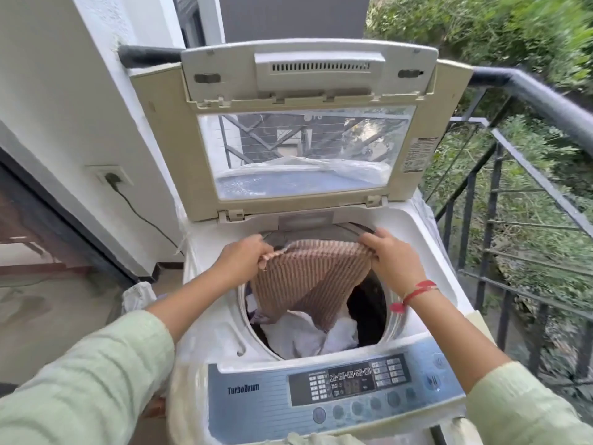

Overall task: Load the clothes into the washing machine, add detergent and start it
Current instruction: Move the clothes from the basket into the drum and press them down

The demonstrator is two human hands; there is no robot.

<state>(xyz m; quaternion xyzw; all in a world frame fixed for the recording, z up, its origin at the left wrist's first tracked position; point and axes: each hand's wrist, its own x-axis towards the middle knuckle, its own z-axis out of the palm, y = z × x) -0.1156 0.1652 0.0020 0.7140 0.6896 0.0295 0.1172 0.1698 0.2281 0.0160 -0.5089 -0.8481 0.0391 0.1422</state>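
A white top-loading washing machine (430,239) stands in front of me with its lid (301,155) folded up. Over the open drum I hold a brown ribbed knit garment (305,277) spread between both hands. My left hand (244,258) grips its left top corner and my right hand (391,255) grips its right top corner. The garment's lower end hangs down into the drum, touching white clothes (305,335) that lie inside. The blue control panel (337,390) with several buttons faces me at the front.
A black metal railing (529,91) runs along the right with greenery beyond. A white wall with a socket and black cable (112,179) is on the left. A pale bag (138,295) sits on the floor left of the machine.
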